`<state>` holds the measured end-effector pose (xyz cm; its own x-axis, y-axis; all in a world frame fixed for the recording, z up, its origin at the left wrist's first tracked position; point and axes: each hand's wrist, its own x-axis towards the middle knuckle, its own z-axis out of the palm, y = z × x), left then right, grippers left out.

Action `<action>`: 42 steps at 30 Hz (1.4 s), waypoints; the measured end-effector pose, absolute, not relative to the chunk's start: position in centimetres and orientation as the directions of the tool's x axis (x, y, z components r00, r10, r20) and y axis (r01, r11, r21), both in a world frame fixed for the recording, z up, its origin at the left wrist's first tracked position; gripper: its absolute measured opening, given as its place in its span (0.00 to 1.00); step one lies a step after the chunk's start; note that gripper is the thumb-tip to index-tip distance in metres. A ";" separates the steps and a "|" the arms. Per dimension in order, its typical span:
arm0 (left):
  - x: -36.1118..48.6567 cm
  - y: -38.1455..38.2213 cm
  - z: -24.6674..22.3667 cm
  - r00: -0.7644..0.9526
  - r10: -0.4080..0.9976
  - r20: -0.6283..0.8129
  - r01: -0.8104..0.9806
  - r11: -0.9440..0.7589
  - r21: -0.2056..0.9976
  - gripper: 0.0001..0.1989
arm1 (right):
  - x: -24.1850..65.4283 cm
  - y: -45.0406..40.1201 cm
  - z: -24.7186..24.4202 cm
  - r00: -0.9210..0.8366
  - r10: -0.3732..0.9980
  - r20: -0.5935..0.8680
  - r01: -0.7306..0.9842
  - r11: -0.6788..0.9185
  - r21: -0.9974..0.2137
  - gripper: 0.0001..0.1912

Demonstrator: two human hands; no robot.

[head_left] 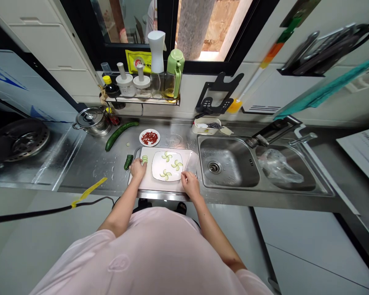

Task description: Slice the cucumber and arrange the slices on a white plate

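A white plate (167, 154) lies on the pale cutting board (147, 185), with three pinwheels of thin cucumber slices (165, 175) laid out on it. On the board's left side my left hand (137, 169) has its fingers closed against a short row of cucumber slices (145, 158). My right hand (190, 183) is at the plate's right edge, fingers curled into a pinch; what they hold, if anything, is too small to make out. A wide knife blade (192, 161) rests on the board just beyond that hand. A cut cucumber piece (128, 162) lies left of the board.
Behind the board are a small plate of chopped red pieces (149, 137) and a long cucumber (119, 134). A lidded pot (92, 121) stands back left, a pan (17, 139) farther left. To the right is a double sink (233, 164) with a plastic bag (279, 166).
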<state>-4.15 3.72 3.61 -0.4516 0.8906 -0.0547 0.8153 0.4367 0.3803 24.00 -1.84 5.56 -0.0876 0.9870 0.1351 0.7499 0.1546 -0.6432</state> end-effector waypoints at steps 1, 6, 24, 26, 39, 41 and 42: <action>-4.1 3.7 3.6 -0.454 0.889 -0.050 0.815 0.438 0.380 0.16 | 24.0 -1.9 5.5 -0.088 0.987 0.136 0.752 0.156 -0.641 0.14; -4.1 3.7 3.6 -0.466 0.883 -0.055 0.805 0.448 0.389 0.16 | 24.0 -2.0 5.4 -0.084 0.987 0.135 0.752 0.152 -0.642 0.14; -3.6 3.8 3.7 -0.491 0.870 -0.050 0.693 0.425 0.582 0.11 | 23.4 -2.2 5.5 -0.088 0.986 0.143 0.742 0.161 -0.651 0.13; -3.6 3.9 3.8 -0.504 0.861 -0.071 0.622 0.419 0.662 0.11 | 23.4 -2.2 5.4 -0.092 0.985 0.149 0.740 0.168 -0.652 0.14; -0.9 4.3 8.8 -0.289 0.936 -0.199 -0.055 0.192 0.980 0.17 | 21.8 -0.1 7.9 -0.104 0.977 0.184 0.683 0.205 -0.701 0.14; -0.4 4.1 10.3 -0.252 0.950 -0.185 -0.114 0.161 0.980 0.17 | 21.2 0.4 8.9 -0.112 0.971 0.213 0.657 0.233 -0.717 0.13; -0.1 4.1 11.0 -0.236 0.956 -0.176 -0.136 0.147 0.980 0.17 | 20.9 0.7 9.5 -0.118 0.967 0.225 0.640 0.247 -0.727 0.13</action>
